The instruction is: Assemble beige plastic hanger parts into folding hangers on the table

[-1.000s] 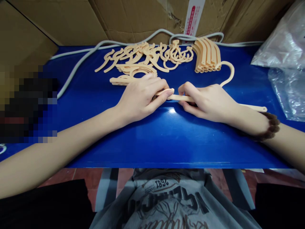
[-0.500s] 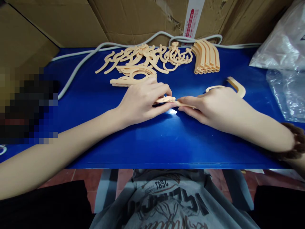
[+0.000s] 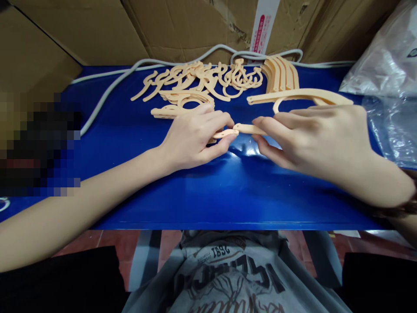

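Observation:
My left hand (image 3: 193,137) rests on the blue table (image 3: 208,195) and pinches the tip of a small peach plastic piece (image 3: 227,133) between thumb and fingers. My right hand (image 3: 312,139) is lifted a little and grips a peach plastic hanger part (image 3: 302,96); its near end (image 3: 246,128) sticks out from my fingers and touches the piece in my left hand. The hanger's long arm and curved hook rise behind my right hand.
A heap of loose peach hook pieces (image 3: 198,78) and a neat stack of curved hanger arms (image 3: 282,74) lie at the back of the table. A grey cable (image 3: 107,89) runs along the back edge. Cardboard boxes (image 3: 182,26) stand behind, a plastic bag (image 3: 387,74) at right.
My right hand has lifted and turned the hanger part, so its arm and hook now stand up behind the hand. My left hand has stayed in place, pinching its piece.

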Motion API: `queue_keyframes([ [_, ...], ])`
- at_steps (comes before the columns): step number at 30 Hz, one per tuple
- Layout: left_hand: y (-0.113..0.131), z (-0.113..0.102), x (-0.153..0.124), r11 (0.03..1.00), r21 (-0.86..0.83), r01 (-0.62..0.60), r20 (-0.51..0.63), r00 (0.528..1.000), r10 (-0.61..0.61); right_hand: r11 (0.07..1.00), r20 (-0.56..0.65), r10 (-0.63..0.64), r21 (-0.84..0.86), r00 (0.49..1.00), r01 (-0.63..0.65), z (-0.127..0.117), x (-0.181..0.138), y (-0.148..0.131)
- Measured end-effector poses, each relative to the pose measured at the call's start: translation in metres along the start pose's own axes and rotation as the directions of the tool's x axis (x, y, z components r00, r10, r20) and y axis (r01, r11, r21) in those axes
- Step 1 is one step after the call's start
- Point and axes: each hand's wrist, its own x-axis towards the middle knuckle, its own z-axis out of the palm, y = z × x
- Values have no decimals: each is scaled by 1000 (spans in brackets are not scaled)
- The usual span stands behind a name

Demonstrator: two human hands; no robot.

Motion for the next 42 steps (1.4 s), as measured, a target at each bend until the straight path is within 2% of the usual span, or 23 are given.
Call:
queue_keyframes([
  [5, 0, -3, 0, 997, 9, 82, -30, 996, -81, 993, -140, -74, 83, 987, 86, 24, 0, 3],
  [9, 2, -8, 1, 981, 11, 195, -59, 979, -194, 973, -113, -106, 191, 988, 127, 45, 2, 5],
  [13, 2, -9, 2, 981, 3, 193, -64, 979, -192, 971, -57, -98, 211, 994, 108, 55, 7, 5],
  [19, 0, -6, 1, 972, -54, 228, -10, 973, -229, 968, -90, -102, 220, 991, 120, 55, 8, 4],
  [23, 1, -4, 1, 974, -69, 217, 12, 976, -217, 982, -104, -4, 186, 995, 24, 50, 8, 1],
  [28, 1, -2, 1, 977, -94, 192, 29, 981, -191, 976, -7, 43, 212, 999, -40, 40, 10, -1],
  [32, 0, -2, 1, 975, -130, 182, 32, 983, -179, 970, -1, 30, 241, 1000, -29, 37, 9, -1],
  [35, -3, -3, 2, 974, -164, 156, 68, 987, -147, 969, -47, 19, 248, 999, -6, 37, 8, -1],
  [39, -8, -4, 3, 977, -169, 130, 114, 987, -112, 961, -43, -4, 275, 999, 15, 40, 7, 0],
  [42, -11, -4, 1, 984, -145, 107, 139, 987, -86, 963, -102, -29, 263, 994, 55, 44, 7, 1],
])
